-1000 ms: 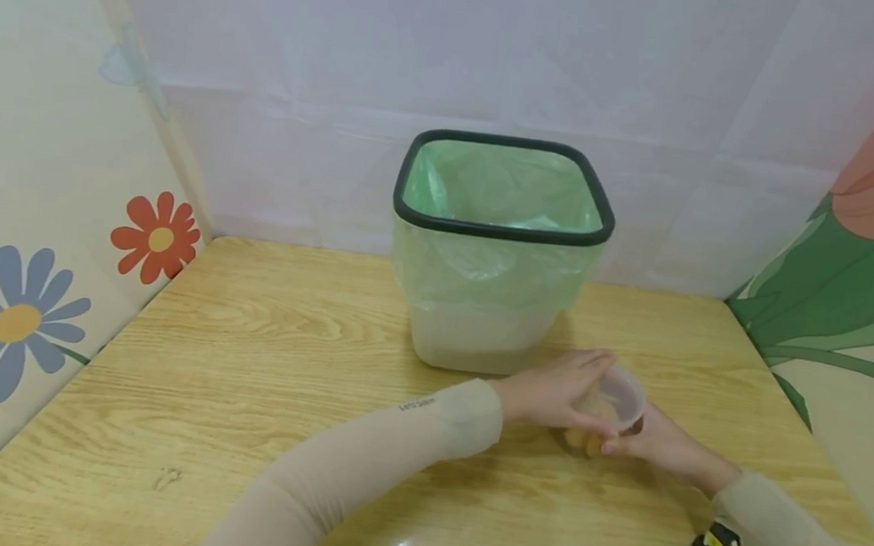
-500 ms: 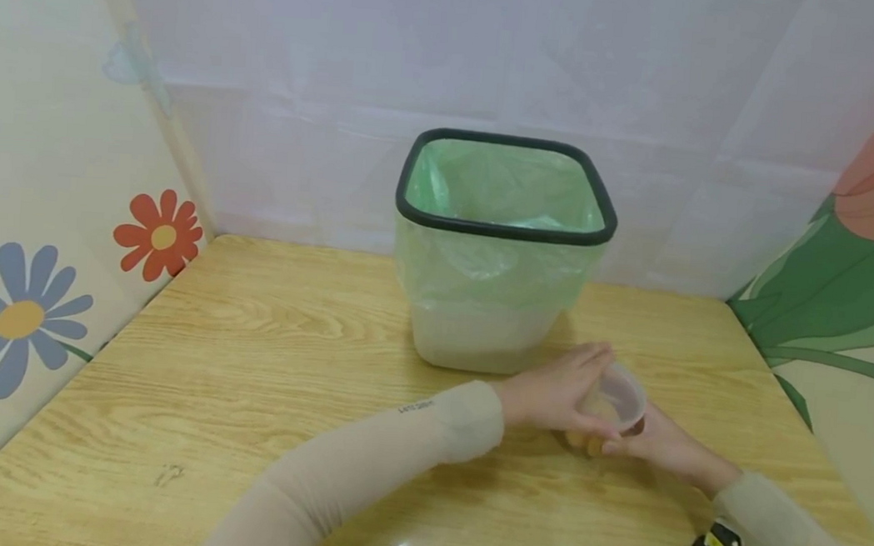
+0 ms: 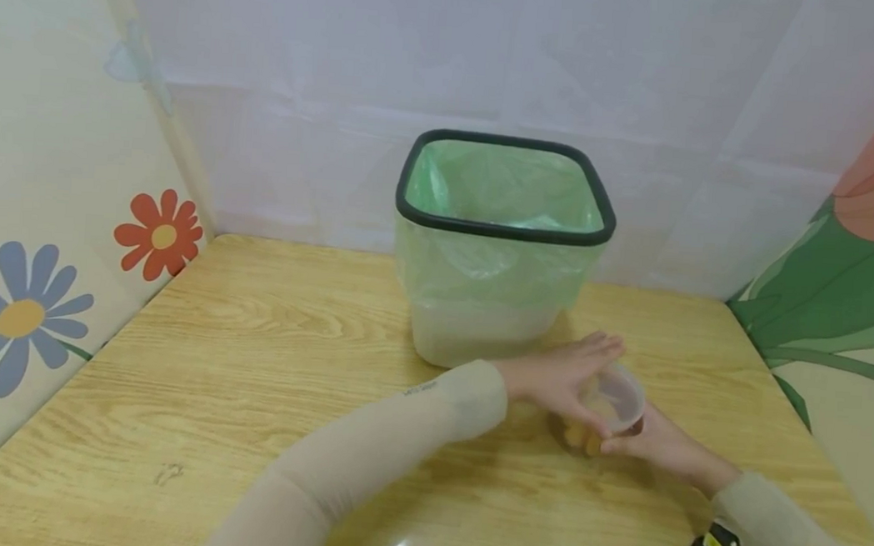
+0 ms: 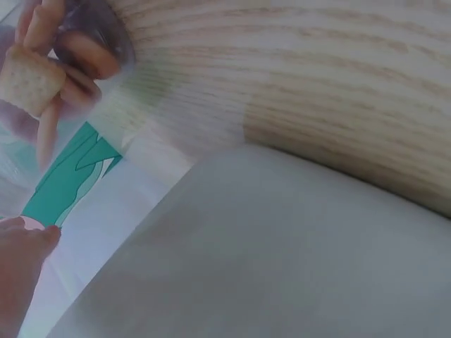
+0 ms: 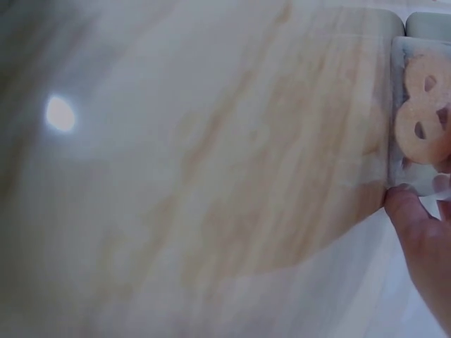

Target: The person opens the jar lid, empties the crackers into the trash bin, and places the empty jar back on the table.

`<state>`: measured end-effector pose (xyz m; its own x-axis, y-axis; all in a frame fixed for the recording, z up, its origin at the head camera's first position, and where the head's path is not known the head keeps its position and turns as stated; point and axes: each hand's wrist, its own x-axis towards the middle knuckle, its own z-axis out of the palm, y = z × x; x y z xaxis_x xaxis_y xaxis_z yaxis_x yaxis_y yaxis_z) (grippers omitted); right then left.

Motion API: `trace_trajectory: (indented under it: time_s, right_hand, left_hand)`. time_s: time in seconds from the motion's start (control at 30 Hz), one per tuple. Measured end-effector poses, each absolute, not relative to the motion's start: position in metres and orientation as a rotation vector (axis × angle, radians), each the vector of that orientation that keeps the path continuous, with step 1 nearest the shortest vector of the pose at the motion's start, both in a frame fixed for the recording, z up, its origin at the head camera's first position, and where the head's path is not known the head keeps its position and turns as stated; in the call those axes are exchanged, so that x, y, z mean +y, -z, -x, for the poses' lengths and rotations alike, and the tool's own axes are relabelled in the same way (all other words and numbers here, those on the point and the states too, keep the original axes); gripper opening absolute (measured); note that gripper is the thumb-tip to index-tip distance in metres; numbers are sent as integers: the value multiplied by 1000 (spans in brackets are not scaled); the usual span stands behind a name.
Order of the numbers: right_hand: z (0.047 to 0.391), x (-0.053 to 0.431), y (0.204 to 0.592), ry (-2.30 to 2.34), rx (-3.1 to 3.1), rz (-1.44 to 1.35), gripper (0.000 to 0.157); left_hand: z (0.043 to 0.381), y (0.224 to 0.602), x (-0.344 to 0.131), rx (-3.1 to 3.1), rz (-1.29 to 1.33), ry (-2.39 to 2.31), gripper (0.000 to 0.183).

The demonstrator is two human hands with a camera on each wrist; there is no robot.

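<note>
Pale cloth [image 3: 315, 48] hangs behind a wood-grained table [image 3: 314, 316], where we see a bin [image 3: 471, 333] lined with a green bag [image 3: 482, 267] near the back. Just in front of the bin and to its right, we find a clear tub [image 3: 621, 394] tilted between the two hands. Our right hand [image 3: 660, 441] grasps it from the right, with its thumb against the wall in the wrist view. Our left hand [image 3: 561, 381] is not clenched: its fingers reach out fairly straight past the far side while its thumb points toward the near rim; we cannot tell whether it touches the tub. As we judge it, any move here turns on the tub's tilt: its length seems to slant from the right fingers down toward the left palm, though we cannot tell mouth from base. Biscuits [image 5: 423, 134] show through the wall, lying toward the left hand, which is also the one nearer the bin.
</note>
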<state>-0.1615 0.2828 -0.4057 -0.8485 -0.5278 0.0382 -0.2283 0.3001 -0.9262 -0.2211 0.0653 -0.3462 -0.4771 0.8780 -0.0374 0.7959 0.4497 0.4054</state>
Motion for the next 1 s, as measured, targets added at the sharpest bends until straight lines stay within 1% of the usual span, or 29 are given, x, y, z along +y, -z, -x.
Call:
trace_trajectory:
  time_s: [0.3, 0.63, 0.77, 1.0]
  right_hand:
    - [161, 284, 408, 1526, 2326, 663, 92]
    - [161, 284, 407, 1526, 2302, 635, 93]
    - [162, 284, 409, 1543, 2280, 643, 93]
    - [163, 285, 410, 1552, 2279, 685, 92]
  left_hand:
    - [223, 348, 67, 2391, -1460, -559, 110]
    - [221, 352, 67, 2436, -1515, -488, 97]
    - [221, 354, 67, 2447, -1522, -498, 100]
    - [218, 353, 67, 2447, -1438, -546, 106]
